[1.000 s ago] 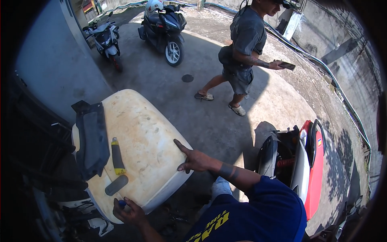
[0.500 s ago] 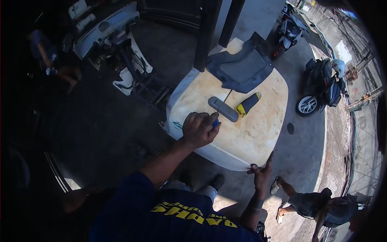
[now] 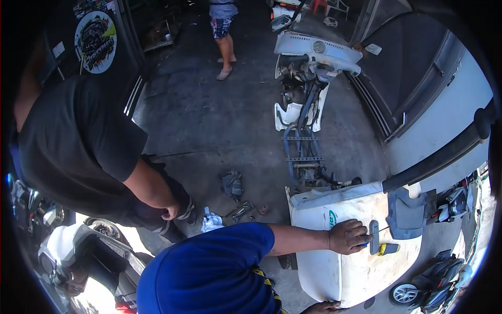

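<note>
My left arm reaches across a large stained white vehicle panel [image 3: 327, 261]. My left hand [image 3: 349, 237] is closed around a small blue thing [image 3: 363, 245]; most of it is hidden by the fingers. Right beside those fingers lies a grey oblong piece [image 3: 374, 236], with a yellow-and-dark tapered object [image 3: 388, 249] close to it. A dark grey moulded plastic cover [image 3: 407, 214] rests farther right on the panel. At the lower edge of the view, my right hand [image 3: 325, 307] grips the panel's near corner, partly cut off by the frame.
A stripped vehicle frame [image 3: 306, 152] stands beyond the panel, a black post [image 3: 439, 162] to its right. A person in black [image 3: 78, 131] is close on my left, another person [image 3: 223, 36] farther off. Cloth [image 3: 212, 221] and parts lie on the floor; scooters [image 3: 431, 282] are parked around.
My view has swung left, bringing the person in black and the floor items into sight and shifting the panel rightward. My left hand stays beside the grey piece, my right at the panel edge.
</note>
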The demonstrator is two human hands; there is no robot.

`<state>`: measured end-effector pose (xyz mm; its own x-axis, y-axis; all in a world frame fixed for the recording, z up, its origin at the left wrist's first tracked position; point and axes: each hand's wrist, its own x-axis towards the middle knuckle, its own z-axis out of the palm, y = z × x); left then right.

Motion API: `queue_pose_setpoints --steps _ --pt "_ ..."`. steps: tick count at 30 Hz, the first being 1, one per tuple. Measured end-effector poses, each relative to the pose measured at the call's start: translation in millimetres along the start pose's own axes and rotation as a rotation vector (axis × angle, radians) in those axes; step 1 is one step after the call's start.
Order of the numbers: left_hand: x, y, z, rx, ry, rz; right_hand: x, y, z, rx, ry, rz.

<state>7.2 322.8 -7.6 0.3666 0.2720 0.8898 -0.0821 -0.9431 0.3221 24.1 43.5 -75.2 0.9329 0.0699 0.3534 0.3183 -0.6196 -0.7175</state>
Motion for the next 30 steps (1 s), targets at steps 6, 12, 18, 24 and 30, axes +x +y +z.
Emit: queue_pose_setpoints --steps 6,12,18,24,30 --pt "0 2 2 0.013 0.011 0.014 3 -33 13 0.099 -0.093 -0.065" --pt "0 3 2 0.027 0.002 0.01 8 -34 23 0.165 -0.178 -0.064" --pt "-1 2 4 0.033 0.002 0.032 10 -38 33 0.207 -0.25 -0.029" --pt "-2 2 4 0.02 -0.036 0.029 -4 -31 38 0.239 -0.335 0.065" --pt "-2 2 4 0.025 -0.033 0.003 1 -18 42 0.272 -0.374 0.141"
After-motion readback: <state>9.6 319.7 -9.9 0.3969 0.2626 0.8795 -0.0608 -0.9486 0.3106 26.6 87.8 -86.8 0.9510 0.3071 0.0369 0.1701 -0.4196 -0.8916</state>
